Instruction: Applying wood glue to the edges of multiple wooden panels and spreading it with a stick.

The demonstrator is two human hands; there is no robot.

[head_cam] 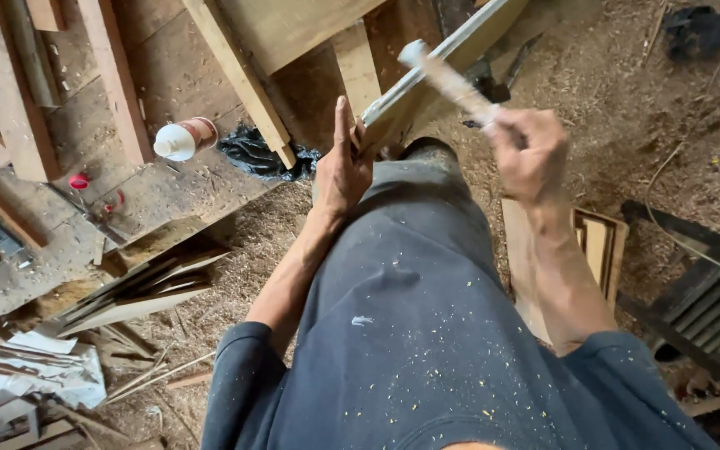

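Hammer raised over a grey strip braced at the knee

The left hand (342, 171), at centre frame, presses its palm and outstretched fingers against the near end of a long grey wooden strip (427, 79) that slants to the upper right, while the right hand (529, 154) is clenched around the handle of a hammer (447, 79) (blurred, so its head is hard to read) lifted above the strip. Judging by the raised tool, the striking looks to be under way; no nail or finished joint can be made out. Sawdust covers the floor (627, 117), and a white-capped bottle (185, 137) lies at the upper left.
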